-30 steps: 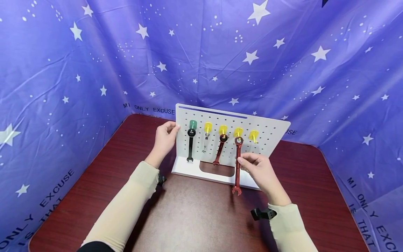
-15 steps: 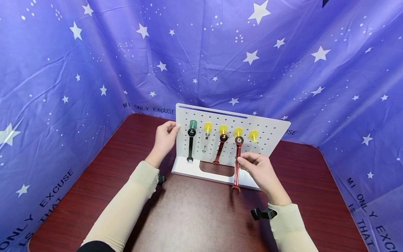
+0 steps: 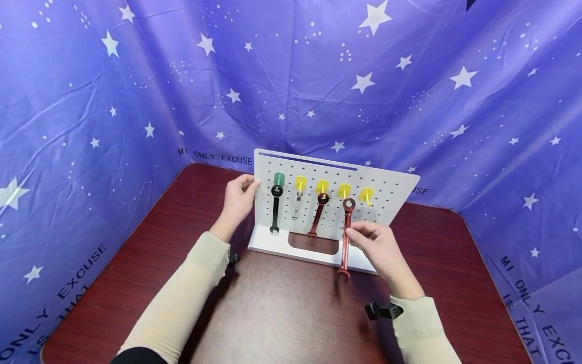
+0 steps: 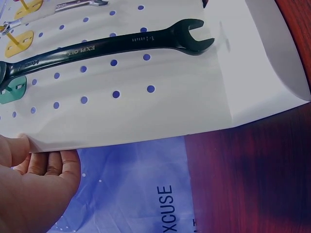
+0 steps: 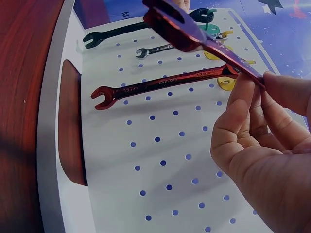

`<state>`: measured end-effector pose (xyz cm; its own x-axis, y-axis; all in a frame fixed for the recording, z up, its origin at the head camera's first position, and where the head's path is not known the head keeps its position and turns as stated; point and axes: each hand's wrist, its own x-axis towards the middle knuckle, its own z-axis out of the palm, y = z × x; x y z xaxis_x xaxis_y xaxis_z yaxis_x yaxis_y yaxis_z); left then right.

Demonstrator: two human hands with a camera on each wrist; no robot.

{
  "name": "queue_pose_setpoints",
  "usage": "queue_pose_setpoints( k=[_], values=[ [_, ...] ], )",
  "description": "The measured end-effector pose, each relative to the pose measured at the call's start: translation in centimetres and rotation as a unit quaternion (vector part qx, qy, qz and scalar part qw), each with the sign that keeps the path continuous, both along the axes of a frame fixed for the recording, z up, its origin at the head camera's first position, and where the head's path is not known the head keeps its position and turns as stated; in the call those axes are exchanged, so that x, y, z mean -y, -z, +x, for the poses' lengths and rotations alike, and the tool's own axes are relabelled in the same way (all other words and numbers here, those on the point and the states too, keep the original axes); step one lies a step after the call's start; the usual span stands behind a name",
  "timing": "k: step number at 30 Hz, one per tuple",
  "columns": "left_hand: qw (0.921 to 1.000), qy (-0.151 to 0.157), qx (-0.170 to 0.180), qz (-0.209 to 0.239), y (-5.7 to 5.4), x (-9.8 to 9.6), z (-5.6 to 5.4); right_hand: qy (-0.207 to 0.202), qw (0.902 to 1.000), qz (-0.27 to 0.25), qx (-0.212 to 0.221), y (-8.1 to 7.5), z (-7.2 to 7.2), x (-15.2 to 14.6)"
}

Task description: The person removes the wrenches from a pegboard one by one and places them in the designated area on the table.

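My left hand [image 3: 239, 199] pinches the left edge of a white pegboard [image 3: 394, 189] between thumb and fingers. My right hand [image 3: 381, 247] pinches a long red combination wrench [image 3: 345, 253] around mid-shaft, ring end up and open jaw down. That ring sits in front of the board, just below and right of the fourth hook [image 3: 344, 189]. Hanging further left are a black wrench [image 4: 121, 43], a small silver wrench [image 3: 297, 206] and a shorter red wrench [image 5: 165, 82]. In the right wrist view the held wrench's open end comes close to the camera.
A yellow hook [image 3: 366, 196] at the far right carries no wrench. The black wrench hangs from a green hook [image 3: 279, 178]. The board's white base [image 3: 268, 242], with a cutout, stands on a dark red table [image 3: 273, 313]. A blue star-patterned curtain [image 3: 291, 76] surrounds the table.
The held red wrench's ring has come off the fourth hook and shifted slightly right, with my right hand moving a little right too. My left hand stays at the board's edge.
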<state>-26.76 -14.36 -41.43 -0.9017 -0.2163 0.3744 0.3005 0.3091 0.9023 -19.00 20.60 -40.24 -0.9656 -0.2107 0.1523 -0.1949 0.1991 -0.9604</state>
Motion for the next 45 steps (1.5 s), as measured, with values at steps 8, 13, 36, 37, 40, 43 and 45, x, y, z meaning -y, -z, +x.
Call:
queue_pose_setpoints(
  k=[8,13,36,37,40,43,45],
  values=[
    [1.0,-0.001,0.005,0.001,-0.1,-0.1,0.1,-0.004,0.9999,-0.001,-0.015,0.0,0.3,-0.4],
    [1.0,-0.003,0.005,0.004,-0.1,-0.1,0.2,0.006,0.9998,0.009,-0.017,0.3,0.4,-0.8],
    [1.0,0.0,-0.005,0.001,-0.2,-0.1,0.3,0.013,0.9997,0.017,-0.008,0.9,1.0,-1.8],
    [1.0,0.0,-0.006,0.0,-0.2,-0.1,0.2,0.014,0.9997,0.017,-0.009,0.9,1.1,-1.8],
    [1.0,0.001,-0.009,0.003,-0.2,-0.1,0.2,0.011,0.9997,0.016,-0.012,1.0,1.0,-1.9],
    [0.9999,0.002,-0.01,0.006,-0.2,-0.1,0.2,0.011,0.9998,0.014,-0.012,1.3,1.0,-2.1],
    [0.9999,0.003,-0.01,0.005,-0.2,0.0,0.2,0.012,0.9998,0.014,-0.01,1.4,1.1,-2.2]
  ],
)
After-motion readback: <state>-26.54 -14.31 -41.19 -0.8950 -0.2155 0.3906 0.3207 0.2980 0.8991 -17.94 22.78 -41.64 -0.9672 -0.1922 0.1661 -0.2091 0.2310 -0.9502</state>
